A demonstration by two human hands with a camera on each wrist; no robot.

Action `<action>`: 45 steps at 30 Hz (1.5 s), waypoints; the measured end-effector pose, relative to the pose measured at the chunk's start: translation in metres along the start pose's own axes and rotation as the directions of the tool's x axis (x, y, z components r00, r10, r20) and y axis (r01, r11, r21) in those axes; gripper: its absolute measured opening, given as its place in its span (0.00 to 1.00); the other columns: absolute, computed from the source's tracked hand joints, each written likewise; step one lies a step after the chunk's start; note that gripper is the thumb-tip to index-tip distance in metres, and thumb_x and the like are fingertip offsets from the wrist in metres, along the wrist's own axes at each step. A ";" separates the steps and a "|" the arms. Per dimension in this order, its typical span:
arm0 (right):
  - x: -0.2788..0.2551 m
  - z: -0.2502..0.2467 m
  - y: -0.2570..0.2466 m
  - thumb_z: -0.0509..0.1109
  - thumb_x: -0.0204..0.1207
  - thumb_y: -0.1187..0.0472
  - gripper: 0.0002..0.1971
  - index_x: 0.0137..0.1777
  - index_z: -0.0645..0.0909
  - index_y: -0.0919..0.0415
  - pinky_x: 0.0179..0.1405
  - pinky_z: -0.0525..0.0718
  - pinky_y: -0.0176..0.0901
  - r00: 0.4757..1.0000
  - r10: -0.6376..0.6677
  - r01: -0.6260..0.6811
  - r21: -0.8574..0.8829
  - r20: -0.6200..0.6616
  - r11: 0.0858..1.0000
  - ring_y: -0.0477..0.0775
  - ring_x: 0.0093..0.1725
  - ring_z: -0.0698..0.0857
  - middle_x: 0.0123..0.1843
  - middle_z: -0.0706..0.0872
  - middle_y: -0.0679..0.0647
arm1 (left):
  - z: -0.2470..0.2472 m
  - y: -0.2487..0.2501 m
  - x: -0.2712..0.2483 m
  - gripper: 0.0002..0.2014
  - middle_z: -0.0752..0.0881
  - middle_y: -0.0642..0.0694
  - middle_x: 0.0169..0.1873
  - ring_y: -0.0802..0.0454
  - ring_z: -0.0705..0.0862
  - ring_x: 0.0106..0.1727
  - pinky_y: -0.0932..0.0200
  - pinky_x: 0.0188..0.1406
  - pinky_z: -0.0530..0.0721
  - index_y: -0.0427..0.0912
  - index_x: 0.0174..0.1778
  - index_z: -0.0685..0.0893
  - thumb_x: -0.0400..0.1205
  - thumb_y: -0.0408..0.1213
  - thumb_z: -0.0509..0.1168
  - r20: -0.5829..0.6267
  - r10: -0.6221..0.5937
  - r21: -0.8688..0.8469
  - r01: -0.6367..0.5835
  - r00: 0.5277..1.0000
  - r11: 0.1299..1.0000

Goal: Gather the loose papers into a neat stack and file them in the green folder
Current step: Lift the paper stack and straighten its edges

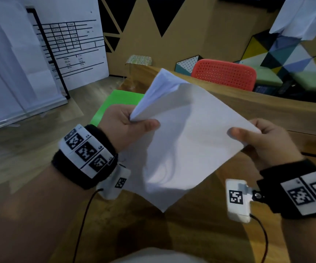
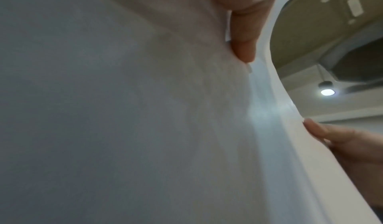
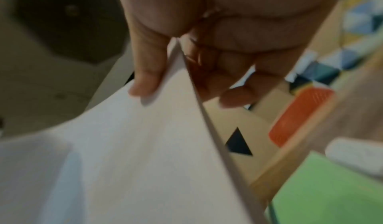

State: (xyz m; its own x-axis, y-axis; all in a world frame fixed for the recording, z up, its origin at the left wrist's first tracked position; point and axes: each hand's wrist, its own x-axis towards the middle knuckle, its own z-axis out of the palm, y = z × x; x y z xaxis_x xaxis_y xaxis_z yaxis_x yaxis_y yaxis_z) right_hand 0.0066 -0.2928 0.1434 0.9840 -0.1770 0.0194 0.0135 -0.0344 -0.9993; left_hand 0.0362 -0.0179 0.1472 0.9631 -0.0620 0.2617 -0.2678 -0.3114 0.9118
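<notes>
There's a wooden table (image 1: pixel 200 234) in the middle of it all. Behind its far edge sits a red perforated chair (image 1: pixel 224 74), and a whiteboard (image 1: pixel 73 44) stands off to its left.

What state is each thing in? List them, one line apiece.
papers: gathered in a stack, held in the air over the table, one corner fanned apart
green folder: lying flat on the table, partly hidden behind the papers; open or closed cannot be told
left hand: pinches the left corner of the papers
right hand: pinches the right corner, thumb on top
red chair: empty, behind the table
</notes>
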 end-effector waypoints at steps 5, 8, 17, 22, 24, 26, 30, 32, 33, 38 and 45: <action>-0.007 0.033 0.021 0.83 0.52 0.53 0.26 0.53 0.87 0.59 0.58 0.84 0.64 0.999 -0.035 0.025 0.363 0.022 0.931 0.71 0.61 0.85 0.54 0.91 0.59 | 0.019 -0.015 -0.008 0.11 0.81 0.57 0.12 0.60 0.76 0.18 0.70 0.16 0.75 0.40 0.25 0.83 0.73 0.32 0.73 -0.128 -0.159 -0.193 0.133 0.979 0.972; -0.014 0.051 0.026 0.84 0.52 0.45 0.20 0.43 0.90 0.52 0.55 0.86 0.61 0.980 -0.132 0.163 0.220 -0.150 0.962 0.65 0.54 0.89 0.46 0.93 0.51 | 0.034 -0.030 -0.018 0.15 0.81 0.63 0.12 0.64 0.76 0.20 0.71 0.21 0.76 0.46 0.19 0.83 0.73 0.37 0.74 -0.250 -0.187 -0.191 0.141 0.950 0.971; -0.017 0.060 0.046 0.75 0.70 0.71 0.13 0.43 0.85 0.49 0.51 0.87 0.44 0.974 -0.103 0.125 0.098 -0.200 0.987 0.38 0.41 0.89 0.36 0.91 0.36 | 0.052 -0.063 -0.031 0.12 0.83 0.67 0.15 0.72 0.79 0.19 0.76 0.21 0.80 0.49 0.24 0.83 0.69 0.32 0.76 -0.191 -0.330 -0.218 0.288 0.924 0.933; -0.015 0.053 0.046 0.75 0.69 0.72 0.14 0.46 0.85 0.51 0.53 0.87 0.48 0.977 -0.128 0.150 0.123 -0.170 0.981 0.50 0.48 0.90 0.39 0.92 0.41 | 0.036 -0.035 -0.020 0.07 0.86 0.64 0.20 0.69 0.81 0.23 0.71 0.26 0.82 0.49 0.32 0.84 0.69 0.34 0.75 -0.194 -0.179 -0.290 0.118 0.965 0.950; -0.015 0.053 0.044 0.75 0.69 0.72 0.14 0.43 0.85 0.50 0.52 0.87 0.49 0.974 -0.140 0.165 0.132 -0.175 0.977 0.50 0.47 0.90 0.38 0.92 0.41 | 0.036 -0.029 -0.019 0.08 0.85 0.61 0.17 0.70 0.80 0.21 0.76 0.23 0.79 0.46 0.31 0.84 0.73 0.31 0.73 -0.184 -0.177 -0.273 0.123 0.967 0.954; -0.014 0.054 0.043 0.75 0.69 0.72 0.14 0.42 0.85 0.49 0.51 0.87 0.48 0.975 -0.141 0.165 0.137 -0.172 0.977 0.44 0.43 0.90 0.37 0.92 0.40 | 0.038 -0.026 -0.021 0.06 0.82 0.59 0.16 0.72 0.79 0.18 0.79 0.19 0.75 0.42 0.33 0.85 0.76 0.31 0.70 -0.170 -0.190 -0.226 0.150 0.967 0.963; -0.018 0.054 0.043 0.74 0.69 0.72 0.16 0.38 0.89 0.47 0.50 0.88 0.47 0.968 -0.169 0.199 0.161 -0.183 0.967 0.46 0.44 0.90 0.38 0.92 0.41 | 0.044 -0.030 -0.026 0.13 0.82 0.63 0.14 0.69 0.78 0.19 0.75 0.21 0.77 0.46 0.25 0.82 0.75 0.32 0.70 -0.206 -0.221 -0.262 0.164 0.953 0.951; -0.019 0.053 0.042 0.73 0.70 0.73 0.15 0.39 0.88 0.48 0.47 0.89 0.43 0.961 -0.192 0.230 0.190 -0.198 0.954 0.44 0.43 0.90 0.38 0.92 0.41 | 0.047 -0.033 -0.028 0.15 0.84 0.63 0.16 0.65 0.79 0.24 0.70 0.25 0.79 0.49 0.21 0.83 0.75 0.33 0.71 -0.230 -0.209 -0.260 0.147 0.950 0.954; -0.019 0.053 0.044 0.73 0.70 0.73 0.15 0.40 0.86 0.49 0.46 0.89 0.42 0.959 -0.195 0.235 0.199 -0.204 0.951 0.43 0.42 0.90 0.38 0.92 0.41 | 0.048 -0.035 -0.029 0.16 0.84 0.63 0.18 0.62 0.80 0.26 0.66 0.29 0.81 0.50 0.20 0.84 0.75 0.35 0.71 -0.233 -0.211 -0.251 0.151 0.949 0.956; -0.024 0.059 0.046 0.74 0.69 0.73 0.15 0.41 0.85 0.48 0.52 0.86 0.45 0.959 -0.173 0.213 0.168 -0.226 0.962 0.41 0.42 0.90 0.36 0.92 0.38 | 0.050 -0.038 -0.027 0.15 0.84 0.64 0.18 0.63 0.79 0.25 0.58 0.34 0.81 0.60 0.22 0.86 0.75 0.40 0.72 -0.233 -0.263 -0.223 0.212 0.936 0.951; -0.023 0.057 0.050 0.74 0.69 0.73 0.17 0.39 0.89 0.46 0.49 0.87 0.35 0.954 -0.202 0.239 0.156 -0.223 0.958 0.38 0.44 0.89 0.39 0.92 0.37 | 0.051 -0.037 -0.029 0.04 0.86 0.64 0.21 0.50 0.84 0.34 0.44 0.44 0.87 0.63 0.26 0.87 0.66 0.50 0.71 -0.245 -0.260 -0.244 0.200 0.934 0.949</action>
State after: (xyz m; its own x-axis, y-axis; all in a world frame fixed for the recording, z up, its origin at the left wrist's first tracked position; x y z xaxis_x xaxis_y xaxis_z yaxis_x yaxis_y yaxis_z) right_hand -0.0051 -0.2342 0.0908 0.8960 -0.3817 0.2271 0.2762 0.0785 -0.9579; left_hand 0.0192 -0.0525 0.0897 0.9631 0.2554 0.0849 -0.0675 -0.0762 0.9948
